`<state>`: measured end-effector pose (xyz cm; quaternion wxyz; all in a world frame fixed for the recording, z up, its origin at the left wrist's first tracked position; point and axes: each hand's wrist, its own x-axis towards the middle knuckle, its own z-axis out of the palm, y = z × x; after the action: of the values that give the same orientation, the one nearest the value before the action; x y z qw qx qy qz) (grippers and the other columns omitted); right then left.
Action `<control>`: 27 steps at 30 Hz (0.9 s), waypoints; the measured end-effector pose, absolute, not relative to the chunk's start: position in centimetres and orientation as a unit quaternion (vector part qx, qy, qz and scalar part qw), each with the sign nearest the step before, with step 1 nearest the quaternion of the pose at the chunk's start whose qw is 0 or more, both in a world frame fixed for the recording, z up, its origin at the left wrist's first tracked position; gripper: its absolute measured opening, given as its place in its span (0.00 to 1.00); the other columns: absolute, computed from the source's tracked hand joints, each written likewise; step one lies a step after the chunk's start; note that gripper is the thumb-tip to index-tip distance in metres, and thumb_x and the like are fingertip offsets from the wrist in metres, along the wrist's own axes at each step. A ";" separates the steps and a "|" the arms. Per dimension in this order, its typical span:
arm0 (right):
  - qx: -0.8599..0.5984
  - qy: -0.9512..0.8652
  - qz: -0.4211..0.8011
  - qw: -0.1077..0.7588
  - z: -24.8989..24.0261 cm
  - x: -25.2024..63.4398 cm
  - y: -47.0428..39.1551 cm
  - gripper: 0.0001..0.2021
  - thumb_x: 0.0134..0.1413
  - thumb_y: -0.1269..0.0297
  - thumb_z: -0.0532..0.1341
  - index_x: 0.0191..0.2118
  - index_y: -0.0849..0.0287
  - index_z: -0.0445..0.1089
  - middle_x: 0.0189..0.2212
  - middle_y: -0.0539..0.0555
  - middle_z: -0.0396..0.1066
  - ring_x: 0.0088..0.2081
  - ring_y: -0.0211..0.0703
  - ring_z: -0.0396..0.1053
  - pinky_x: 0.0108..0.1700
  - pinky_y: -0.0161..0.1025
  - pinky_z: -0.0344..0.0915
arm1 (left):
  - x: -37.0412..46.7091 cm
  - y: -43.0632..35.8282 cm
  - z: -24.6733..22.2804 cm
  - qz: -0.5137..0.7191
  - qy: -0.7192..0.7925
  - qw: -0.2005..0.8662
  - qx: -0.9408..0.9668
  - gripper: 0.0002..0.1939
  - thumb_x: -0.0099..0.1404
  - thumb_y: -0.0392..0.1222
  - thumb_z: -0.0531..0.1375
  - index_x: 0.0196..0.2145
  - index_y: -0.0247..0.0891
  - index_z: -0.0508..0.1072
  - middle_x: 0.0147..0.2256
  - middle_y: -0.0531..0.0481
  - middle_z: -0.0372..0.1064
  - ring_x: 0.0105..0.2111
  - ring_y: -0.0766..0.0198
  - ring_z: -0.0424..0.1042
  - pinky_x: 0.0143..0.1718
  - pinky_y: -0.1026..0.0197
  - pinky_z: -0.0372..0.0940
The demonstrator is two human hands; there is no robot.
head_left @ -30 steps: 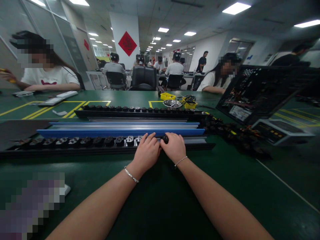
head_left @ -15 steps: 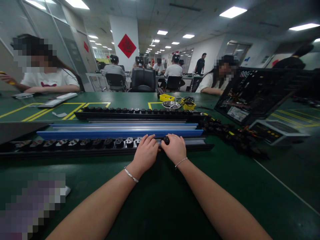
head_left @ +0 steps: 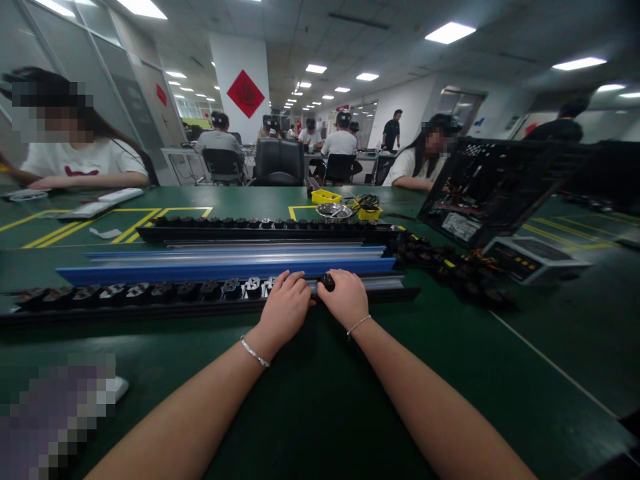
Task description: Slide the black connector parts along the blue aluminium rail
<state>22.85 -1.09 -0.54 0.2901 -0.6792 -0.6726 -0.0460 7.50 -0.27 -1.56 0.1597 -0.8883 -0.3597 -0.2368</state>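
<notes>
A long black rail (head_left: 220,312) lies across the green table, with several round black socket pieces (head_left: 187,291) in a row along its left part. My left hand (head_left: 287,303) rests on the rail just right of the last visible pieces, fingers bent over it; what lies beneath is hidden. My right hand (head_left: 346,298) is closed round a small black piece (head_left: 327,283) at the rail, right of my left hand. Behind the rail lies a blue strip (head_left: 225,270) with silver along it. Farther back is a second black rail (head_left: 250,233) bearing similar pieces.
Dark cables (head_left: 453,267), a metal box (head_left: 535,260) and an open black case (head_left: 500,193) stand right. Behind the rails are a yellow tray (head_left: 326,197) and metal dish (head_left: 334,211). People sit across at left and right. A blurred-out object (head_left: 60,413) lies front left.
The view has shifted slightly, so the table and its objects appear a little farther left. Both hands keep nearly the same places at the rail, the right one still on the black piece.
</notes>
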 end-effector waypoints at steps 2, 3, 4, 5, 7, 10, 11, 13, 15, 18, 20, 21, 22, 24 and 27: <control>-0.680 -0.671 -0.043 0.292 -0.7 22.8 -1.0 0.09 0.49 0.60 0.56 0.33 0.58 0.69 0.36 0.55 0.72 0.43 0.45 0.65 0.48 0.40 0.54 | 7.5 -0.3 -1.5 -0.239 -0.359 0.157 -0.888 0.06 0.59 0.40 0.59 0.34 0.35 0.71 0.38 0.44 0.71 0.51 0.53 0.62 0.56 0.47 0.52; -0.680 -0.671 -0.043 0.291 -0.7 22.8 -1.0 0.09 0.49 0.61 0.55 0.32 0.58 0.69 0.36 0.55 0.72 0.43 0.45 0.65 0.48 0.40 0.54 | 7.5 -0.3 -1.4 -0.240 -0.359 0.155 -0.888 0.06 0.59 0.40 0.59 0.34 0.36 0.71 0.37 0.44 0.71 0.51 0.53 0.62 0.56 0.47 0.52; -0.681 -0.672 -0.043 0.289 -0.7 22.9 -1.0 0.09 0.49 0.61 0.55 0.32 0.58 0.69 0.36 0.55 0.72 0.43 0.45 0.65 0.48 0.40 0.55 | 7.5 -0.4 -1.4 -0.242 -0.359 0.153 -0.888 0.06 0.58 0.40 0.59 0.33 0.36 0.71 0.37 0.44 0.71 0.51 0.53 0.62 0.56 0.47 0.52; -0.681 -0.672 -0.045 0.287 -0.7 22.9 -0.9 0.09 0.49 0.61 0.55 0.32 0.58 0.69 0.36 0.55 0.72 0.43 0.45 0.65 0.48 0.40 0.55 | 7.5 -0.4 -1.3 -0.243 -0.359 0.152 -0.888 0.05 0.58 0.39 0.60 0.33 0.36 0.71 0.37 0.44 0.71 0.51 0.53 0.62 0.56 0.47 0.52; -0.683 -0.671 -0.048 0.283 -0.6 23.0 -1.0 0.09 0.49 0.61 0.55 0.32 0.58 0.69 0.35 0.56 0.72 0.43 0.45 0.65 0.47 0.39 0.55 | 7.6 -0.4 -1.3 -0.245 -0.358 0.150 -0.888 0.05 0.57 0.38 0.60 0.33 0.36 0.71 0.37 0.44 0.70 0.51 0.53 0.62 0.56 0.47 0.52; -0.683 -0.674 -0.051 0.278 -0.5 23.3 -1.1 0.09 0.49 0.61 0.55 0.32 0.58 0.69 0.34 0.55 0.72 0.42 0.44 0.65 0.47 0.39 0.55 | 7.5 -0.4 -1.2 -0.245 -0.356 0.148 -0.890 0.04 0.56 0.37 0.60 0.32 0.37 0.71 0.37 0.44 0.70 0.52 0.53 0.62 0.56 0.46 0.52; -0.682 -0.675 -0.050 0.277 -0.4 23.3 -1.1 0.09 0.49 0.61 0.55 0.32 0.58 0.69 0.33 0.55 0.72 0.41 0.44 0.65 0.47 0.39 0.55 | 7.5 -0.4 -1.2 -0.243 -0.356 0.147 -0.890 0.05 0.56 0.37 0.60 0.33 0.37 0.71 0.37 0.44 0.70 0.52 0.52 0.62 0.56 0.46 0.52; -0.682 -0.676 -0.049 0.276 -0.4 23.5 -1.2 0.08 0.49 0.61 0.55 0.32 0.57 0.69 0.33 0.55 0.72 0.41 0.44 0.65 0.47 0.39 0.56 | 7.5 -0.3 -1.2 -0.240 -0.355 0.145 -0.892 0.04 0.56 0.37 0.60 0.33 0.38 0.71 0.37 0.44 0.70 0.52 0.52 0.62 0.56 0.46 0.52; -0.683 -0.675 -0.048 0.275 -0.4 23.6 -1.1 0.08 0.49 0.61 0.55 0.32 0.57 0.69 0.34 0.55 0.72 0.42 0.45 0.66 0.47 0.39 0.56 | 7.4 -0.3 -1.1 -0.240 -0.355 0.142 -0.892 0.04 0.57 0.38 0.59 0.32 0.38 0.71 0.37 0.45 0.71 0.51 0.53 0.62 0.56 0.45 0.52; -0.681 -0.676 -0.050 0.276 -0.5 23.7 -1.0 0.09 0.49 0.61 0.55 0.33 0.58 0.70 0.35 0.55 0.72 0.42 0.45 0.66 0.48 0.38 0.56 | 7.4 -0.3 -1.1 -0.239 -0.357 0.139 -0.892 0.04 0.59 0.39 0.58 0.32 0.39 0.72 0.37 0.46 0.71 0.51 0.53 0.62 0.56 0.46 0.52; -0.678 -0.678 -0.053 0.279 -0.5 23.8 -1.0 0.09 0.49 0.61 0.55 0.33 0.58 0.70 0.35 0.55 0.73 0.43 0.44 0.66 0.48 0.38 0.56 | 7.4 -0.3 -1.2 -0.238 -0.360 0.140 -0.891 0.04 0.60 0.40 0.57 0.31 0.39 0.72 0.37 0.46 0.71 0.52 0.54 0.62 0.56 0.46 0.52; -0.676 -0.680 -0.054 0.280 -0.6 23.8 -0.9 0.10 0.49 0.61 0.55 0.33 0.58 0.70 0.36 0.55 0.73 0.42 0.44 0.66 0.48 0.38 0.56 | 7.4 -0.3 -1.2 -0.239 -0.361 0.140 -0.891 0.05 0.60 0.40 0.57 0.31 0.39 0.72 0.37 0.46 0.71 0.52 0.54 0.62 0.56 0.47 0.52; -0.675 -0.681 -0.055 0.280 -0.6 23.9 -0.9 0.10 0.49 0.61 0.55 0.33 0.58 0.70 0.36 0.55 0.73 0.42 0.44 0.66 0.48 0.39 0.56 | 7.5 -0.3 -1.2 -0.239 -0.361 0.140 -0.890 0.05 0.61 0.40 0.56 0.31 0.39 0.72 0.37 0.46 0.71 0.52 0.54 0.62 0.56 0.47 0.52; -0.673 -0.683 -0.056 0.279 -0.6 24.1 -0.9 0.10 0.49 0.60 0.56 0.34 0.58 0.71 0.37 0.55 0.73 0.42 0.44 0.66 0.47 0.39 0.56 | 7.5 -0.3 -1.3 -0.239 -0.362 0.138 -0.890 0.06 0.62 0.40 0.56 0.32 0.39 0.72 0.37 0.47 0.71 0.52 0.54 0.62 0.57 0.47 0.51; -0.676 -0.681 -0.056 0.276 -0.5 24.5 -0.9 0.10 0.49 0.60 0.56 0.34 0.58 0.71 0.36 0.55 0.73 0.42 0.45 0.67 0.47 0.39 0.57 | 7.5 -0.3 -1.3 -0.238 -0.363 0.138 -0.890 0.07 0.62 0.40 0.55 0.32 0.39 0.72 0.37 0.47 0.71 0.52 0.55 0.62 0.57 0.47 0.51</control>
<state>24.48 -0.92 -0.54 0.2761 -0.6759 -0.6810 -0.0562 7.50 -0.28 -1.34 0.1377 -0.8903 -0.3629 -0.2382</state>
